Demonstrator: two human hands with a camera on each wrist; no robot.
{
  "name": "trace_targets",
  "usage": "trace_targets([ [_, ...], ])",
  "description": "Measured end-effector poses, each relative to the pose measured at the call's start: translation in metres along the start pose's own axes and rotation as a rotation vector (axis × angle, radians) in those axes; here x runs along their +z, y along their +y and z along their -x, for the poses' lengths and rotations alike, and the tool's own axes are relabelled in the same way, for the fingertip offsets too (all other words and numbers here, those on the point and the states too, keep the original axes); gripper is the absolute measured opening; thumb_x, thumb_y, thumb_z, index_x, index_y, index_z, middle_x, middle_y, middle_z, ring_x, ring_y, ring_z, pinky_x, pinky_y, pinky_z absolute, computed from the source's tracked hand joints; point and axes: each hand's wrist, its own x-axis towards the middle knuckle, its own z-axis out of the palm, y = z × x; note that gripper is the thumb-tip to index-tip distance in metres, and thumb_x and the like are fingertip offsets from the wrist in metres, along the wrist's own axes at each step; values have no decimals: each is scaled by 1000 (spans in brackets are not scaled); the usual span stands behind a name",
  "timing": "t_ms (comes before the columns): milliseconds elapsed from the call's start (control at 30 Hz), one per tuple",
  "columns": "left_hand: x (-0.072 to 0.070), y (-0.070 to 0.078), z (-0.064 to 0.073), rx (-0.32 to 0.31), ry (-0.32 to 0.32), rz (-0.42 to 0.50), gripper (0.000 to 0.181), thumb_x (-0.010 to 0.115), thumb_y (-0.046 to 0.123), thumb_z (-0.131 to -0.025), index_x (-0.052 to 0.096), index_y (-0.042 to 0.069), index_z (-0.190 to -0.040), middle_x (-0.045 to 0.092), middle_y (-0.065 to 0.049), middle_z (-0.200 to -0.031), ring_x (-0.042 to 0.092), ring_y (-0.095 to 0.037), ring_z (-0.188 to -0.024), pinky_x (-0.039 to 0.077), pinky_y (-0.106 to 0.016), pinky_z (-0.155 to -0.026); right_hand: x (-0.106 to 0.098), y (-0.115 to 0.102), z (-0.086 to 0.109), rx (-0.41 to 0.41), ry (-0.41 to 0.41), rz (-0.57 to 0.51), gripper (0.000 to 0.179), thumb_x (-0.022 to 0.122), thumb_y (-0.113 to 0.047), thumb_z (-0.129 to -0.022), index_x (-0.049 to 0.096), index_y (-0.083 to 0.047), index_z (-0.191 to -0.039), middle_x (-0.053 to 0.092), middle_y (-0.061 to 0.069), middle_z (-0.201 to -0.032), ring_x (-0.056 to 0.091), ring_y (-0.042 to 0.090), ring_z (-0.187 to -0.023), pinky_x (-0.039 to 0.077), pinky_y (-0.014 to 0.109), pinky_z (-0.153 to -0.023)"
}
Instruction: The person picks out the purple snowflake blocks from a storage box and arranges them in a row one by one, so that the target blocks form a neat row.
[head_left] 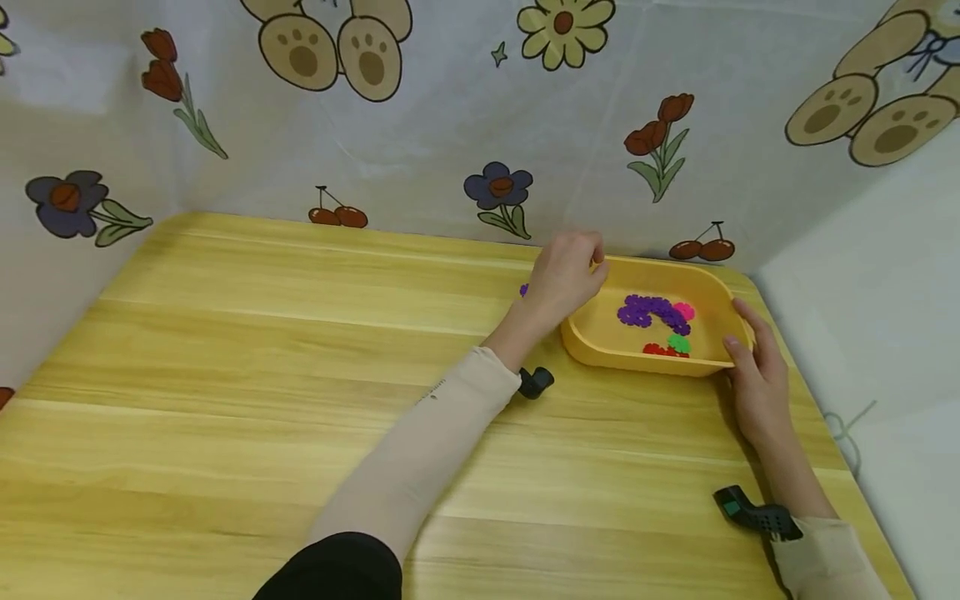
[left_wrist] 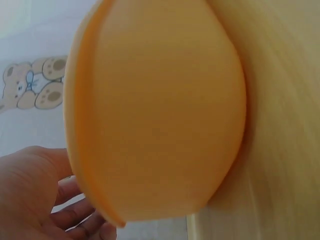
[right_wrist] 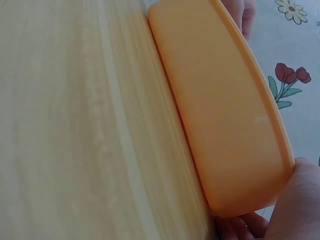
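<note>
1. We see the yellow tray (head_left: pixel 626 360) on the counter (head_left: pixel 225 375), toward its far right.
2. Our right grip (head_left: pixel 759 383) is closed on the tray's right end, thumb at the rim.
3. Our left grip (head_left: pixel 568 271) is curled at the far left corner; we cannot tell whether it holds anything.
4. Inside lie purple pieces (head_left: pixel 652 308), a pink piece (head_left: pixel 685 311), a green piece (head_left: pixel 678 343) and red pieces (head_left: pixel 660 350).

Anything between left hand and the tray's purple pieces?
Nothing visible. The yellow tray is uncovered; the left hand is at its left end, and only tray floor shows between it and the purple pieces. The right hand grips the opposite end, outside that path.
</note>
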Motion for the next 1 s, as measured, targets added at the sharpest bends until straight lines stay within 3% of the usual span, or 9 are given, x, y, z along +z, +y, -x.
trace_targets([
  [200,14,19,-1,-20,-14,-74,14,69,28,-103,70,17,-95,66,6,-93,57,-10,-83,47,-22,-71,-1,0,0,16,6,50,52,42,-27,-114,35,-31,-165,27,-6,-173,34,8,-149,41,2,-95],
  [333,24,35,-1,-37,-93,-72,29,70,29,-102,60,16,-78,53,6,-75,48,-9,-67,37,-21,-58,1,0,0,30,6,57,52,42,-29,-114,35,-33,-165,28,-6,-173,37,8,-146,41,1,-95],
  [433,35,48,-1,-29,-180,-90,35,71,31,-101,54,16,-74,46,4,-70,45,-9,-62,32,-22,-53,4,0,0,45,12,60,52,43,-30,-113,36,-34,-164,29,-5,-172,41,9,-143,42,2,-92],
  [533,49,58,-1,-19,-256,-114,23,74,27,-99,61,18,-82,54,5,-79,52,-9,-72,42,-21,-59,5,1,0,44,16,58,52,43,-28,-113,36,-33,-164,29,-3,-172,38,8,-145,41,1,-94],
  [633,60,62,0,-8,-320,-182,3,73,21,-99,70,20,-98,61,4,-100,56,-12,-93,52,-25,-78,5,2,1,34,14,59,52,43,-27,-113,36,-32,-164,29,-3,-173,34,8,-149,39,2,-98],
  [733,67,61,-1,7,-354,-249,11,69,18,-101,74,23,-109,61,1,-116,54,-15,-107,53,-30,-91,4,1,0,19,20,56,52,43,-26,-113,37,-31,-164,30,-3,-172,32,9,-150,39,2,-99],
  [900,70,57,-4,26,-334,-274,18,64,15,-104,74,23,-117,61,0,-117,52,-15,-104,52,-30,-86,1,-1,-1,-4,16,30,52,42,-23,-114,36,-28,-165,28,-2,-173,31,11,-152,40,2,-98],
  [1000,71,57,-5,27,-326,-245,17,63,14,-104,74,21,-114,61,0,-113,51,-14,-99,52,-28,-82,0,-1,-1,2,14,34,52,42,-23,-114,36,-29,-165,28,-2,-173,31,12,-152,40,2,-98],
])
